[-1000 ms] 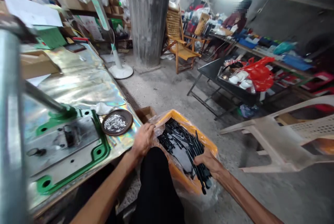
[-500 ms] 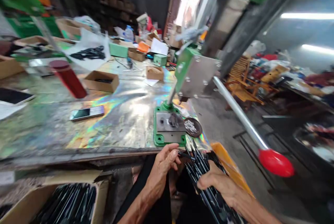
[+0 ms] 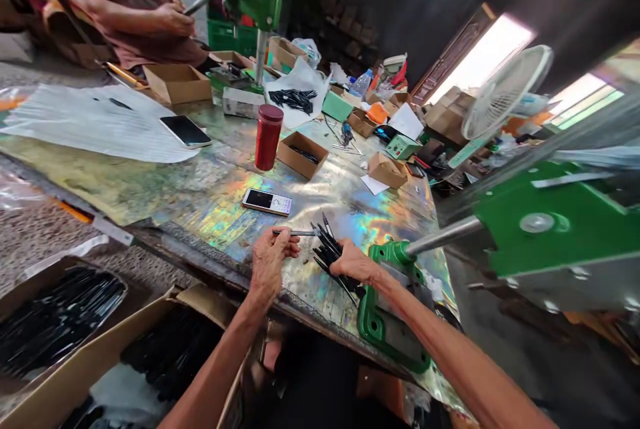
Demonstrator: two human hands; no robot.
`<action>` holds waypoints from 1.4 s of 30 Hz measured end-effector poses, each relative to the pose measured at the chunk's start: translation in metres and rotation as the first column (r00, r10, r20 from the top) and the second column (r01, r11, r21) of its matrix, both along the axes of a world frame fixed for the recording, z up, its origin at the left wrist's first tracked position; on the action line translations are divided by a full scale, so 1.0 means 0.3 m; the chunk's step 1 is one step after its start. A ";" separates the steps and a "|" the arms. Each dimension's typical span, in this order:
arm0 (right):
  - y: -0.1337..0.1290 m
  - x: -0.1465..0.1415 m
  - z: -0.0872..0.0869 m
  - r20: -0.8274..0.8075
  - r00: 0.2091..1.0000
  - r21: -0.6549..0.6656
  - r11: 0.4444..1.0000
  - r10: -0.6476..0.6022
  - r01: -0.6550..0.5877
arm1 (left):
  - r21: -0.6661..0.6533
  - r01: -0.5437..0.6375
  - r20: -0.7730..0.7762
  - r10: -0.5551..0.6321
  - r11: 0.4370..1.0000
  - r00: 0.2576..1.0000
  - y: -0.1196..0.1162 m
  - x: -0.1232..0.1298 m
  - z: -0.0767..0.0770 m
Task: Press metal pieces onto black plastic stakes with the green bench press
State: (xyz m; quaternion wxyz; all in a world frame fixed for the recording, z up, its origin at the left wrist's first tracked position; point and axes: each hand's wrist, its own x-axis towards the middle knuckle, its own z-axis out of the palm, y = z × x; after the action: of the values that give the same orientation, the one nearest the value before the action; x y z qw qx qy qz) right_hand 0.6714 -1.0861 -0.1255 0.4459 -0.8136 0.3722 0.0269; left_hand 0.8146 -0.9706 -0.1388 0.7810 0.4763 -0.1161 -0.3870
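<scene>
Right hand point(image 3: 356, 263) clutches rods point(image 3: 326, 253); left point(image 3: 270, 262) pinches 1

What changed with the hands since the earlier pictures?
The right hand has lifted a bundle of black rods from the orange crate up over the metal bench; the left hand now pinches one rod apart from it. The green press base stayed put.

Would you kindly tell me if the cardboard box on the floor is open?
Open: the cardboard box has its flap folded back, with black rods inside.
</scene>
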 end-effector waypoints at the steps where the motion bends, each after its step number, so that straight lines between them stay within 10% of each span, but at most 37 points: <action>1: -0.027 0.016 -0.010 -0.034 0.997 -0.066 0.995 0.074 -0.076 | 0.020 -0.031 0.009 0.031 0.999 0.999 -0.005 0.019 -0.011; 4: -0.102 0.023 -0.031 -0.166 0.953 -0.279 0.915 0.252 -0.290 | 0.055 -0.087 0.015 0.086 0.995 0.996 -0.014 0.043 -0.047; 10: -0.221 -0.045 -0.064 -0.421 0.783 -0.518 0.587 0.458 -0.622 | 0.041 -0.215 -0.125 0.218 0.976 0.968 -0.040 0.031 -0.093; 20: -0.329 -0.050 -0.103 -0.493 0.624 -0.676 0.184 0.607 -0.713 | 0.124 -0.046 0.192 0.022 0.991 0.981 -0.257 -0.074 -0.136; 34: -0.313 -0.070 -0.097 -0.532 0.607 -0.733 0.038 0.590 -0.680 | 0.360 -0.180 0.858 -0.250 0.915 0.450 -0.255 -0.206 -0.242; 42: -0.277 -0.085 -0.054 -0.562 0.637 -0.698 0.112 0.528 -0.708 | 0.328 -0.170 0.906 -0.258 0.929 0.336 -0.248 -0.205 -0.253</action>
State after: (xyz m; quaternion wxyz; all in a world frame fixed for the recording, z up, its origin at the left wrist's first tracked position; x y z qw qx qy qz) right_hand 0.6458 -1.1692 -0.1418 -0.1361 -0.9872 -0.0111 0.0829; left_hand 0.7530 -1.0451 -0.2146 0.4556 0.7438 -0.4829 -0.0771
